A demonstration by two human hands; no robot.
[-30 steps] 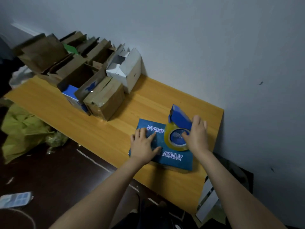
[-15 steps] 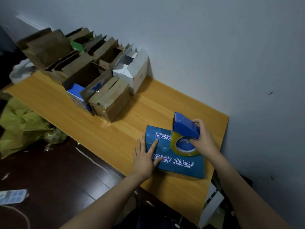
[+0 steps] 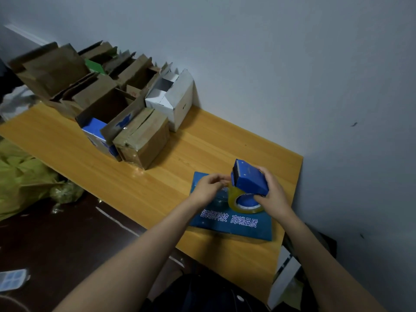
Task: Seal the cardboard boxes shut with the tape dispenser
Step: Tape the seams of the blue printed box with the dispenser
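Dispenser one, tape roll one

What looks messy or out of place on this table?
On the table, the far brown boxes are heaped crookedly, flaps open. The front taped box has a gaping top seam; the white box beside it stands open.

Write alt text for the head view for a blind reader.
A person's right hand holds a blue tape dispenser over a flat blue box on a wooden table, while the left hand pinches the tape end. Cardboard boxes crowd the far end.
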